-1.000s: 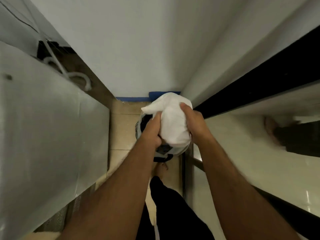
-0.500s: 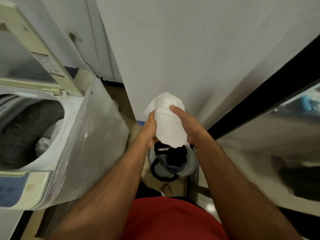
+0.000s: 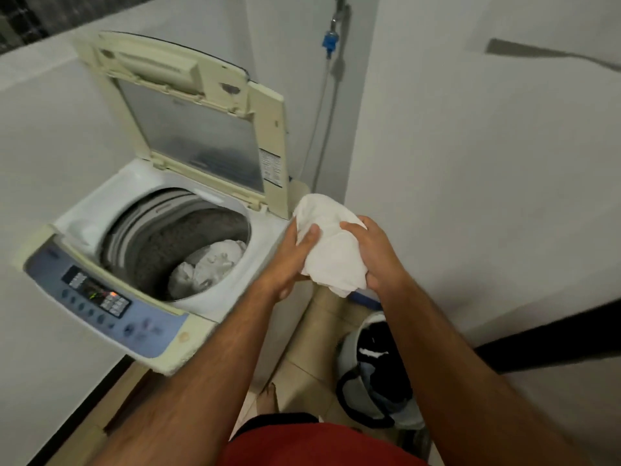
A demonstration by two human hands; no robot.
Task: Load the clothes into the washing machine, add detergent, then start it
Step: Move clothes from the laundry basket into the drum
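A bundled white cloth (image 3: pixel 332 243) is held in both hands just right of the washing machine. My left hand (image 3: pixel 289 260) grips its left side with the thumb on top, and my right hand (image 3: pixel 373 253) clasps its right side. The top-loading washing machine (image 3: pixel 100 213) stands at the left with its lid (image 3: pixel 201 119) raised. Inside its drum (image 3: pixel 161 237) lies white laundry (image 3: pixel 208 267). The blue control panel (image 3: pixel 97 301) faces me with a small lit display.
A laundry basket (image 3: pixel 376 375) holding dark and pale clothes sits on the tiled floor at the lower right. A hose with a blue fitting (image 3: pixel 330 40) runs down the wall behind the machine. White walls close in on both sides.
Both hands lifted the white cloth out of the basket and carried it up and left toward the open machine. My view swung from the floor to the washer.
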